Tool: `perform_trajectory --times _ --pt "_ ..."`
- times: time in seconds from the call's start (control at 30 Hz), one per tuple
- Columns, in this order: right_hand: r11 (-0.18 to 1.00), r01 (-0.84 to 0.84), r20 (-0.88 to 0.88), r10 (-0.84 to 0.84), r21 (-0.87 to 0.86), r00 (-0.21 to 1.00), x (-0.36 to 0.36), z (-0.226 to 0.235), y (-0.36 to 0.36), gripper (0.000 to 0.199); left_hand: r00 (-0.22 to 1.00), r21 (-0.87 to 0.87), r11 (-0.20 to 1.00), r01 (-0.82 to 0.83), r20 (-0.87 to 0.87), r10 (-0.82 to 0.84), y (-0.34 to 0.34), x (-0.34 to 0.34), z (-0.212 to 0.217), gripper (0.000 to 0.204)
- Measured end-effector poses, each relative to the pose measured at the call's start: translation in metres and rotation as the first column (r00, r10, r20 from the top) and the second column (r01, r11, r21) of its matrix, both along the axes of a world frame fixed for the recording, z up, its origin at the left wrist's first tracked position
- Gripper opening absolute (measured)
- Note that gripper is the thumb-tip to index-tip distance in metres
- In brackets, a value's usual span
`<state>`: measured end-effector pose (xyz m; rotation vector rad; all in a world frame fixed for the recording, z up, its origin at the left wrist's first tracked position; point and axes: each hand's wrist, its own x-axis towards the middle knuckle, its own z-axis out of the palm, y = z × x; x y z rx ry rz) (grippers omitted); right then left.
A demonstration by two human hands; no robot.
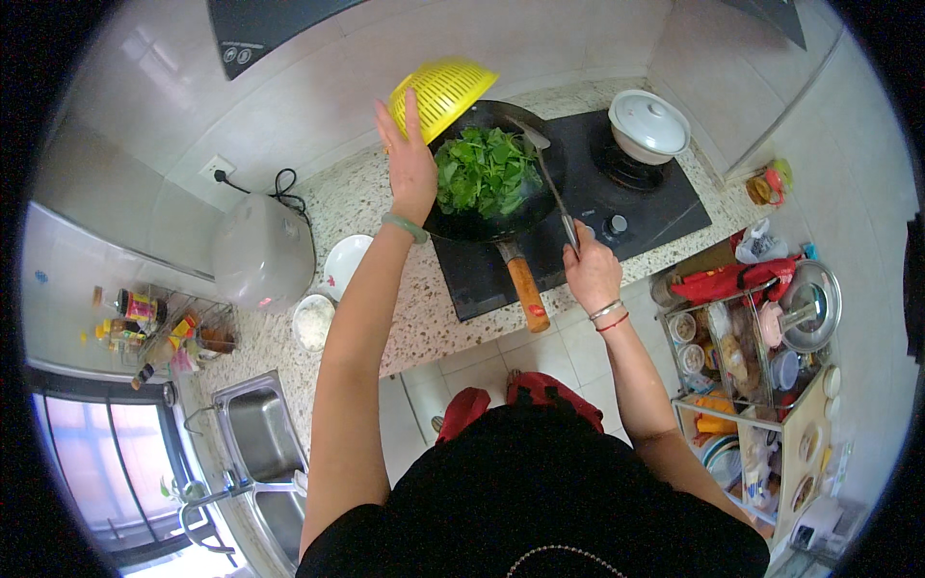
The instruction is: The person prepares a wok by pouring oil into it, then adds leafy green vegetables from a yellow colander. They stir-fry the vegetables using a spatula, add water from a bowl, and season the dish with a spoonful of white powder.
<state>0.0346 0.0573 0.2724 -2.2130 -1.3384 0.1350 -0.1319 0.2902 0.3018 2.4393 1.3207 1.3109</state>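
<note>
My left hand [412, 173] is at the near left side of a yellow plastic colander [445, 94], gripping its edge. The colander is tipped on its side above the far left rim of a dark wok [470, 227]. A heap of leafy greens [485, 171] lies in the wok. In my right hand [593, 272] is the handle of a metal spatula [551, 178]. The spatula's blade rests near the wok's far right side, beside the leaves. The wok's wooden handle [525, 289] points toward me, left of my right hand.
The wok stands on a black cooktop [665, 214], with a lidded white pot [648, 125] on the right burner. A white plate [345, 262], a bowl of white food [313, 323] and a rice cooker [265, 252] are left. A sink [260, 433] and a crowded rack [742, 414] flank me.
</note>
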Motion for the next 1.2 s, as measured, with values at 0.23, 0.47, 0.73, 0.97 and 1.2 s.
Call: perform_trajectory --times 0.23,0.47,0.73,0.97,1.2 --pt "0.985 -0.046 -0.317 0.099 0.169 0.943 -0.002 -0.011 -0.005 0.042 0.611 -0.276 0.873 0.403 0.791 -0.032 -0.002 -0.033 -0.003 0.067" --pt "0.993 -0.096 -0.256 0.11 0.067 0.96 -0.015 0.011 0.012 0.041 0.168 -0.233 0.491 0.84 0.97 0.175 -0.028 -0.061 -0.022 0.055" --pt "0.986 -0.16 -0.192 0.166 0.048 0.967 -0.024 0.017 0.026 0.042 0.21 -0.279 0.563 0.778 0.96 0.186 -0.054 -0.077 -0.024 0.059" --pt "0.974 -0.224 -0.078 0.225 0.025 0.971 -0.037 0.045 0.011 0.039 0.846 -0.099 0.988 0.116 0.531 -0.046 -0.058 -0.089 0.001 0.083" --pt "0.978 -0.188 -0.154 0.2 0.084 0.968 -0.044 0.054 0.015 0.04 0.982 0.153 0.987 0.051 -0.189 -0.021 -0.068 -0.067 0.014 0.095"
